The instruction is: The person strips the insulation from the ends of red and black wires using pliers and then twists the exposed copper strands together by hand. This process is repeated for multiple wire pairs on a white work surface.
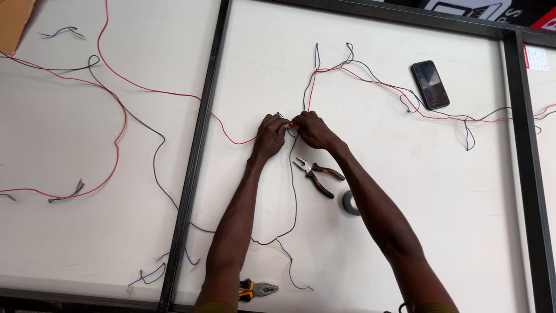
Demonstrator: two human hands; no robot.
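Item, centre of frame: my left hand (270,134) and right hand (313,130) meet fingertip to fingertip, both closed in a pinch on the wire ends (289,123) where the red wire (230,135) and black wire (294,191) come together on the white board (405,174).

Handling note: I judge the join wants the bared ends kept parallel, with a tight, even twist and slack kept off it.

Tools: pliers (317,176) just below the right hand; tape roll (350,203) lower right of them; second pliers (258,288) at bottom centre.

Other: phone (430,84), upper right. Brown cardboard (14,23), upper-left corner. White paper label (537,58), far right edge. Dark sign with white shape (469,8), top right; red patch beside it.
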